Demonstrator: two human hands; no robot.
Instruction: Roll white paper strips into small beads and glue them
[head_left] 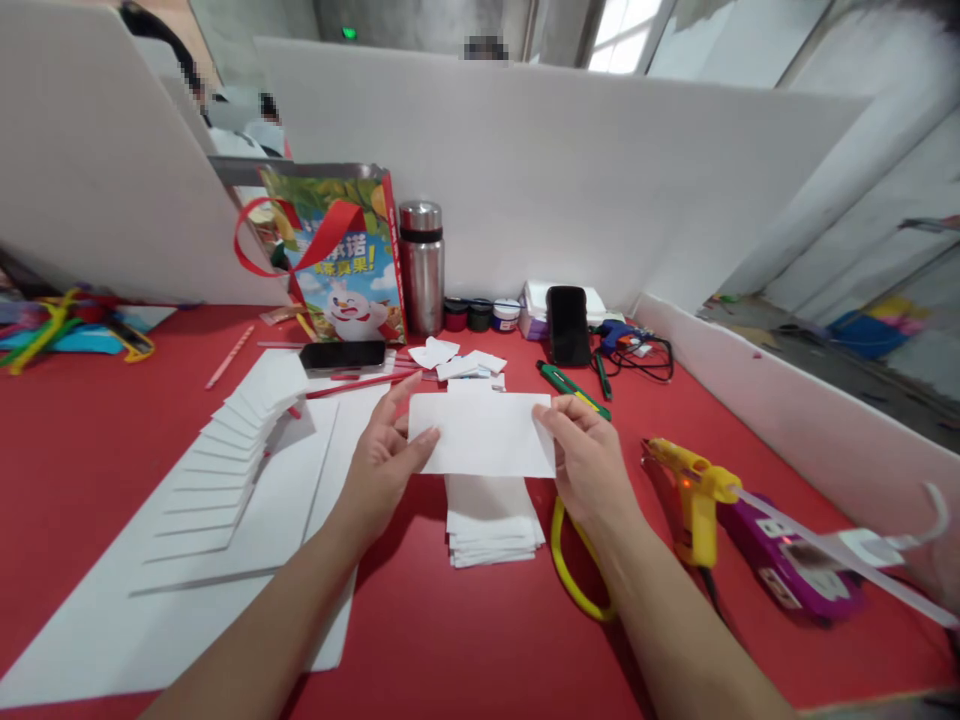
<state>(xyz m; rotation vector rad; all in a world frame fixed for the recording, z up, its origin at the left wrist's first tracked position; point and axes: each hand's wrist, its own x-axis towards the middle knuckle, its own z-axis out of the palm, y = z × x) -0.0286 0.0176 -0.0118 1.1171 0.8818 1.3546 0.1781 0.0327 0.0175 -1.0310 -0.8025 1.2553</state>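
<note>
A blank white paper rectangle (pixel 480 435) is held up level between my two hands. My left hand (pixel 382 455) pinches its left end, thumb in front and fingers behind, with the forefinger pointing up. At the right end my right hand (pixel 589 445) grips it between thumb and fingers. Below the paper lies a stack of white paper strips (pixel 495 525) on the red table (pixel 420 640). To the left, a curved stepped piece made of white strips (pixel 217 470) stands on a large white board (pixel 90 630).
On the right are a yellow glue gun (pixel 694 490), a purple power strip (pixel 795 570) and a yellow ring-shaped handle (pixel 562 560). Behind my hands lie a green cutter (pixel 574 388), paper scraps (pixel 469 365) and phones (pixel 568 325). A steel flask (pixel 422 270) stands beside a gift bag (pixel 345 260).
</note>
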